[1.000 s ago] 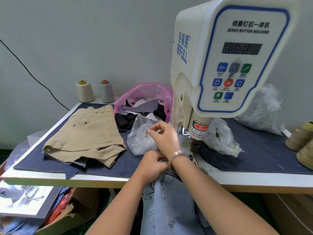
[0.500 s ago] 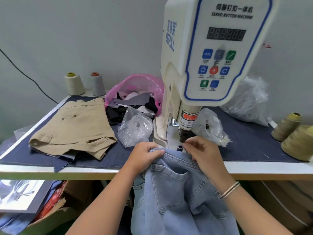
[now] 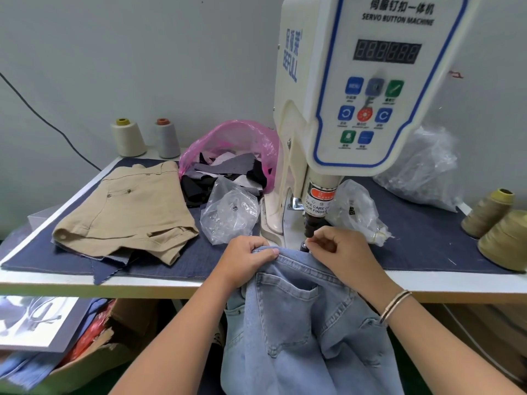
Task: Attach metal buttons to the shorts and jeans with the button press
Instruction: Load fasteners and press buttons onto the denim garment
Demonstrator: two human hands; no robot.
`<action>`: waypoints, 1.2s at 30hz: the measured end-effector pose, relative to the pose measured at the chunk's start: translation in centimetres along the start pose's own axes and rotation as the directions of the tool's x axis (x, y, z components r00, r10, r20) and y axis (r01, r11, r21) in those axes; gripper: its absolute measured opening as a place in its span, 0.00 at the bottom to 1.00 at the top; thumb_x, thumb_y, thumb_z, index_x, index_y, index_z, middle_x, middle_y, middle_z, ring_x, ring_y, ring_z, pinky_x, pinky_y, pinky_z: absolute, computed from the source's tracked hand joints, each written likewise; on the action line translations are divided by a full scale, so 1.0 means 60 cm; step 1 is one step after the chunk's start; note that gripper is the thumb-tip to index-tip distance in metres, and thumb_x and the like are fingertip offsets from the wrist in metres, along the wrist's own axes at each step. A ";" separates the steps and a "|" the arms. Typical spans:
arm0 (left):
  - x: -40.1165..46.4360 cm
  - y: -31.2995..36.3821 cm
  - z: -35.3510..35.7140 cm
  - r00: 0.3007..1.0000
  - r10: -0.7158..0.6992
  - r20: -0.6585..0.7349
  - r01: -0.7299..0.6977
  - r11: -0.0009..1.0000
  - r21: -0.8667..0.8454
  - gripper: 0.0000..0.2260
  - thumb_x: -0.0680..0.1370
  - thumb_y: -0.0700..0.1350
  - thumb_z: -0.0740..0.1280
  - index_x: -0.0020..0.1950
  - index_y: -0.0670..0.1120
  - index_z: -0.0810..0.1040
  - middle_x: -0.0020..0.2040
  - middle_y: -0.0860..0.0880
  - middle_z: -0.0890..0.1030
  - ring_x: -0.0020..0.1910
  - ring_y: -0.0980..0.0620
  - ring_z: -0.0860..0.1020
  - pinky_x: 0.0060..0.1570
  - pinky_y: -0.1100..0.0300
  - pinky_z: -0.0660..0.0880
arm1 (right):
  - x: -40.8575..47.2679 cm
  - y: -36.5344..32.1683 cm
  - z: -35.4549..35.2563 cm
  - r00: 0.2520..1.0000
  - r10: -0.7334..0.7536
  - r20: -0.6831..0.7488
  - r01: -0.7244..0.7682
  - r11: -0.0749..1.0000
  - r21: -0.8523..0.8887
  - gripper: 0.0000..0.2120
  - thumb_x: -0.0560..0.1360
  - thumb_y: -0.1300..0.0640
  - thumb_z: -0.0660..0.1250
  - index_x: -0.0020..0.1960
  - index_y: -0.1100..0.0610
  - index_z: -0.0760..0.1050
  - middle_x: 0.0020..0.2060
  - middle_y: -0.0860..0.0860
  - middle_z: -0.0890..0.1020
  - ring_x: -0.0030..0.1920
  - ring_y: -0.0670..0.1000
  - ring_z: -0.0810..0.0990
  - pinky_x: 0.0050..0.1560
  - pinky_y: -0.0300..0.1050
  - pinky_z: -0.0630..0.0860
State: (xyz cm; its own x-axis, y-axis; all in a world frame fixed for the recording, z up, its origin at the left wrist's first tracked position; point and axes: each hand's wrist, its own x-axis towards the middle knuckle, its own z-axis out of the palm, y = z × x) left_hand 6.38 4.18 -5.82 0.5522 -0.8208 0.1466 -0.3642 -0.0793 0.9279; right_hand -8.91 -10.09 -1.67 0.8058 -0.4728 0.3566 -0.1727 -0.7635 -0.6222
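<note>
The tan shorts (image 3: 125, 212) lay flat on the left of the table (image 3: 159, 283), well apart from the press (image 3: 342, 109). They looked light and floppy, so you could lift them by the waistband.

Your left hand (image 3: 245, 260) had its fingers curled over the top edge of the jeans (image 3: 308, 323), holding the waistband up at the edge of the table. The jeans were soft and bendy, but the waistband was thick and firmer. Most of the cloth hung down off the table, so I think it felt heavy and wanted to slide away. The waistband was the best place to hold.

Your right hand (image 3: 339, 252) was just under the press head, its fingers pinched together at the waistband by the dark bottom post. I could not tell if you held a button there. Your fingertips were very near the punch, so that was a spot to watch.
</note>
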 end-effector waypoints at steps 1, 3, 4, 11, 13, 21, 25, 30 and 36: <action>-0.001 0.000 0.000 1.000 -0.002 0.002 0.002 1.000 -0.006 0.14 0.70 0.50 0.68 0.24 0.56 0.73 0.24 0.59 0.69 0.27 0.62 0.67 0.31 0.69 0.63 | 0.000 -0.001 -0.001 1.000 -0.018 -0.002 0.018 0.999 -0.028 0.01 0.71 0.58 0.73 0.42 0.54 0.82 0.30 0.38 0.77 0.37 0.36 0.76 0.39 0.26 0.70; -0.001 0.002 -0.001 1.000 -0.009 0.011 0.009 1.000 -0.017 0.14 0.71 0.50 0.68 0.24 0.54 0.73 0.24 0.59 0.69 0.27 0.62 0.67 0.32 0.68 0.63 | -0.002 -0.002 -0.002 0.997 -0.063 -0.047 0.059 0.995 -0.080 0.02 0.71 0.59 0.73 0.44 0.56 0.83 0.30 0.38 0.76 0.38 0.36 0.76 0.39 0.25 0.69; 0.000 0.001 -0.001 1.000 -0.017 0.020 0.017 1.000 -0.026 0.15 0.72 0.50 0.69 0.25 0.53 0.73 0.25 0.58 0.69 0.28 0.62 0.67 0.32 0.68 0.63 | -0.006 -0.004 -0.003 0.992 -0.086 -0.089 0.079 0.993 -0.082 0.03 0.71 0.60 0.73 0.45 0.57 0.83 0.30 0.37 0.75 0.37 0.36 0.76 0.39 0.25 0.70; -0.012 0.036 -0.014 0.965 -0.098 0.242 0.169 0.942 -0.291 0.12 0.74 0.49 0.72 0.32 0.47 0.77 0.33 0.49 0.77 0.33 0.54 0.75 0.35 0.65 0.69 | -0.083 0.007 -0.004 0.989 0.105 0.105 -0.116 0.988 0.105 0.25 0.63 0.34 0.68 0.58 0.30 0.64 0.53 0.38 0.71 0.56 0.36 0.71 0.54 0.28 0.68; -0.017 0.051 -0.014 0.949 -0.089 0.304 0.192 0.925 -0.328 0.16 0.69 0.55 0.72 0.39 0.42 0.78 0.38 0.42 0.76 0.38 0.48 0.74 0.37 0.61 0.70 | -0.089 0.016 -0.012 0.950 0.186 0.252 -0.191 0.982 -0.004 0.31 0.59 0.31 0.68 0.59 0.28 0.62 0.53 0.35 0.70 0.56 0.36 0.69 0.57 0.35 0.68; -0.005 0.081 -0.015 0.918 -0.072 0.389 0.191 0.942 -0.276 0.10 0.72 0.54 0.71 0.42 0.49 0.79 0.43 0.47 0.81 0.42 0.51 0.79 0.44 0.62 0.75 | -0.080 0.026 -0.048 0.842 0.154 0.518 -0.491 0.619 0.613 0.17 0.61 0.57 0.76 0.50 0.55 0.84 0.48 0.54 0.85 0.50 0.51 0.84 0.47 0.42 0.79; -0.001 0.075 -0.030 0.886 -0.140 0.442 0.190 0.979 -0.071 0.17 0.70 0.56 0.73 0.50 0.44 0.80 0.47 0.48 0.83 0.46 0.52 0.81 0.49 0.60 0.77 | -0.064 0.042 -0.043 0.822 0.272 0.500 -0.570 0.375 0.731 0.23 0.61 0.57 0.78 0.53 0.64 0.81 0.50 0.62 0.83 0.49 0.57 0.83 0.45 0.45 0.79; -0.001 0.055 -0.054 0.816 -0.256 0.518 0.179 0.964 0.195 0.16 0.72 0.50 0.75 0.55 0.43 0.80 0.54 0.44 0.83 0.53 0.46 0.82 0.58 0.49 0.77 | -0.039 0.047 -0.025 0.799 0.373 0.471 -0.589 0.332 0.736 0.19 0.66 0.49 0.72 0.51 0.61 0.83 0.51 0.61 0.83 0.50 0.56 0.84 0.47 0.45 0.80; 0.004 0.038 -0.071 0.861 -0.240 0.448 0.340 0.927 -0.157 0.21 0.73 0.44 0.71 0.66 0.47 0.74 0.60 0.45 0.82 0.59 0.45 0.80 0.61 0.51 0.74 | 0.026 0.030 -0.013 0.765 0.394 0.509 -0.636 0.343 0.691 0.10 0.75 0.51 0.68 0.42 0.54 0.86 0.43 0.57 0.85 0.41 0.52 0.85 0.42 0.44 0.80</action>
State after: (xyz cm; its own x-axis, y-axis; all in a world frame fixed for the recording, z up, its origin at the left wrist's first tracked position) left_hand 8.88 6.20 -2.23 0.2270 -0.9413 -0.2497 -0.0318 -0.2634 0.9642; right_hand -8.39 -12.53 -1.66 0.8371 -0.4386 -0.3271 -0.1809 0.3424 -0.9220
